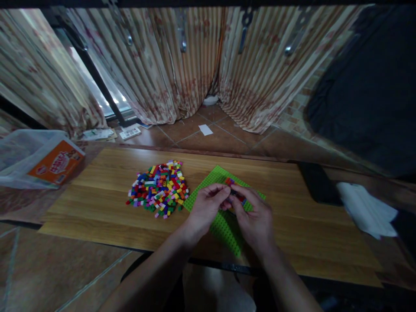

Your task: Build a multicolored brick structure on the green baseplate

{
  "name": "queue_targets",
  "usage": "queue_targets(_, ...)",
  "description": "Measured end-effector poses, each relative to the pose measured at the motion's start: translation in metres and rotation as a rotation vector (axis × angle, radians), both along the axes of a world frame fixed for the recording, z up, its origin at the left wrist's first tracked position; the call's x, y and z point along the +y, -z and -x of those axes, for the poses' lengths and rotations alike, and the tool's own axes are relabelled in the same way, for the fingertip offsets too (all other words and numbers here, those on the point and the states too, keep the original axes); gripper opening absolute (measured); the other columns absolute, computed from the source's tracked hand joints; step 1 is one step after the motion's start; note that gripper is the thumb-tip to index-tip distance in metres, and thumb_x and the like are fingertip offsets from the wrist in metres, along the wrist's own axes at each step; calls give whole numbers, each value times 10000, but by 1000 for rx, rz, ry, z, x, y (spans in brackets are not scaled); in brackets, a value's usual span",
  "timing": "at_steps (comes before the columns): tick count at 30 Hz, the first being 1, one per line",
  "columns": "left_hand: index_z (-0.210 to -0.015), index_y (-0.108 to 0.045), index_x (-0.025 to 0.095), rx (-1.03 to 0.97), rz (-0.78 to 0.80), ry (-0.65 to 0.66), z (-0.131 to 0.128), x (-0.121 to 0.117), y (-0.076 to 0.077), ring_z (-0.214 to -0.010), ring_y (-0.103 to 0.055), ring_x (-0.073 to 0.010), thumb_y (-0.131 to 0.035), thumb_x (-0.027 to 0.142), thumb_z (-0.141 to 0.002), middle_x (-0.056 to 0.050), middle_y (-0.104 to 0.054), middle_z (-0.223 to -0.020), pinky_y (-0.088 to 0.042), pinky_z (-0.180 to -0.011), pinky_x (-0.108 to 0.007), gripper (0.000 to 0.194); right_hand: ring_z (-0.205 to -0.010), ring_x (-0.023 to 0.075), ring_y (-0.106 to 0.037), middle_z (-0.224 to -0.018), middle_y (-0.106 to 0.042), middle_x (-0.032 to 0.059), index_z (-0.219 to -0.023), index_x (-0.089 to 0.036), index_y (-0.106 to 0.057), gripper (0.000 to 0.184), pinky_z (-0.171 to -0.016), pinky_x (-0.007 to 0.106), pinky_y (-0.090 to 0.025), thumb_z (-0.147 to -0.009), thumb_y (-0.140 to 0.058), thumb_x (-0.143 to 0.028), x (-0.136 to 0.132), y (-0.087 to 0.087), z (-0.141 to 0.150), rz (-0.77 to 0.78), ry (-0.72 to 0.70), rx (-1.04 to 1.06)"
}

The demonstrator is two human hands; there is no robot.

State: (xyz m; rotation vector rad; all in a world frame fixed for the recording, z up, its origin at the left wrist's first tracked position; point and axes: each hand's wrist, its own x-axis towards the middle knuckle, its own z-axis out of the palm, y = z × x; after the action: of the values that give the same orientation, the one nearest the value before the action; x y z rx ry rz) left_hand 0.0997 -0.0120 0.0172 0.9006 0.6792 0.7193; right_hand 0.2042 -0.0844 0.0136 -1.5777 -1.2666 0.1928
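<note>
My left hand and my right hand meet above a green studded baseplate, fingertips almost touching. Both are closed in a pinch. Something small and dark seems to lie between the fingertips, but it is too hidden to name. Under and behind the fingers, a cluster of coloured toy bricks, with red, blue and orange showing, sits on the baseplate; my hands cover much of it. To the left of the plate lies a loose pile of small multicoloured toy bricks on the wooden table.
A clear plastic bin with an orange label stands beyond the table's left end. At the right are a dark flat object and a white cloth or paper. Striped curtains hang behind; a metal bar with clips crosses the top.
</note>
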Motion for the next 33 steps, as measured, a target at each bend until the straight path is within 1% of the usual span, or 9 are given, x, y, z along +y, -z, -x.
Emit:
queue_targets(4, -768, -659, 129, 46, -62, -22, -3, 0, -4, -552, -506, -67, -701, 360, -757, 3, -622, -682, -392, -561, -200, 235, -922, 180, -672, -1001, -721, 45, -1034, -236, -703, 189, -833, 336, -532, -887, -593, -279, 0, -2, -5, -14, 11, -5)
queue_targets(7, -780, -654, 136, 119, -161, -156, -2, 5, -3, -588, -512, -72, -666, 316, -777, 4, -626, -706, -399, -572, -192, 180, -885, 187, -678, -967, -730, 53, -1009, -222, -711, 209, -803, 334, -536, -884, -591, -339, 1, -1, -15, -1, 105, 1)
queue_targets(9, -852, -658, 145, 191, -235, -250, 0, 9, 1, -642, -544, -88, -661, 279, -770, 1, -638, -749, -425, -606, -196, 157, -859, 191, -679, -941, -732, 59, -982, -212, -716, 237, -780, 334, -538, -886, -575, -376, 2, 1, -23, 13, 189, 18)
queue_targets(11, -963, -654, 154, 272, -297, -277, 2, 13, 6, -682, -576, -107, -656, 245, -762, -14, -662, -830, -456, -629, -214, 221, -842, 196, -678, -921, -731, 64, -947, -202, -722, 267, -769, 339, -538, -888, -559, -404, 2, 3, -31, 32, 251, 47)
queue_targets(15, -1124, -621, 167, 377, -408, -170, 3, 14, 14, -872, -646, -172, -634, 175, -756, -74, -681, -1083, -523, -790, -304, 368, -850, 212, -678, -923, -733, 77, -929, -192, -728, 304, -787, 362, -536, -876, -551, -433, 1, 7, -40, 94, 288, 79)
queue_targets(20, -1220, -584, 167, 459, -577, -49, 0, 7, 14, -1169, -583, -223, -604, 116, -755, -92, -625, -1276, -418, -1069, -393, 468, -839, 220, -692, -960, -747, 86, -1024, -198, -719, 324, -798, 380, -538, -877, -524, -411, 2, 10, -38, 189, 239, 88)
queue_targets(22, -1253, -566, 167, 504, -629, -35, -1, 5, 12, -1200, -568, -221, -588, 111, -762, -88, -608, -1309, -406, -1089, -383, 495, -857, 227, -693, -975, -747, 92, -1027, -194, -719, 321, -804, 383, -534, -872, -521, -394, 2, 11, -37, 212, 227, 64)
queue_targets(26, -1304, -532, 156, 599, -664, -6, 0, 2, 9, -1136, -609, -215, -566, 111, -777, -89, -630, -1276, -464, -1032, -355, 529, -821, 225, -681, -943, -742, 88, -992, -195, -721, 294, -790, 383, -519, -864, -523, -371, 4, 12, -36, 245, 232, -12)
queue_targets(33, -1313, -520, 132, 672, -679, 16, 1, 2, 8, -1151, -595, -230, -561, 124, -790, -119, -620, -1282, -448, -1034, -370, 525, -975, 238, -609, -997, -668, 89, -838, -214, -726, 197, -893, 415, -467, -811, -598, -361, 12, 17, -33, 152, 244, -80)
